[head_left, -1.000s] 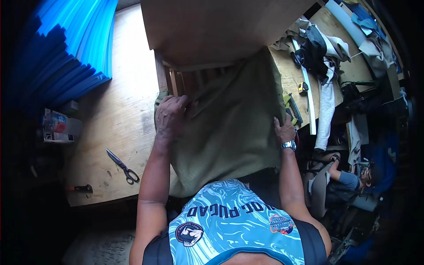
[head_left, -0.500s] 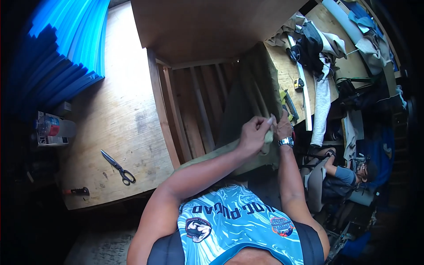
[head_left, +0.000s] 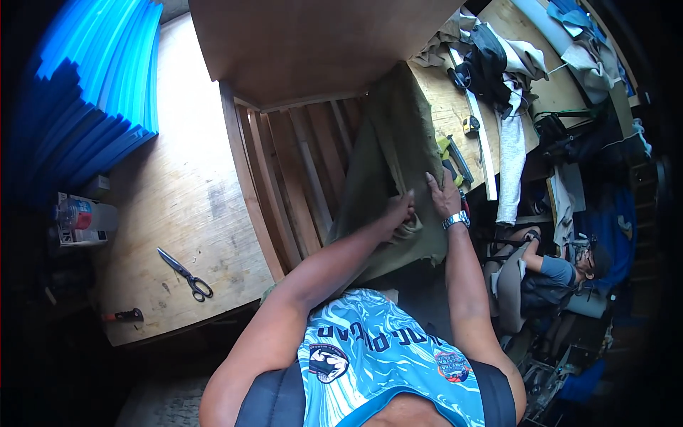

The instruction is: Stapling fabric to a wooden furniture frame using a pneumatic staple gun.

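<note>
Olive-green fabric (head_left: 402, 128) drapes over the right side of a wooden frame (head_left: 245, 171) with several slats inside. My left hand (head_left: 400, 213) is closed on a bunched fold of this fabric, near the frame's front right corner. Beside it, my right hand (head_left: 445, 197) lies along the fabric's right edge with its fingers stretched out, a metal watch on the wrist. Just beyond the right hand, a yellow-green and black staple gun (head_left: 455, 158) rests on the table. Part of the fabric hangs down in front of my body.
Scissors (head_left: 186, 275) and an orange-black cutter (head_left: 123, 315) lie on the worktable (head_left: 192, 192) at left, with blue foam sheets (head_left: 107, 78) behind. A tape measure (head_left: 471, 126), a straight metal strip (head_left: 486, 153) and cloth scraps lie at right. Another person (head_left: 562, 267) sits at far right.
My hands have moved apart from their pinch at the fabric's edge. The left has shifted left and down onto the fold; the right has opened along the edge. The view has shifted slightly.
</note>
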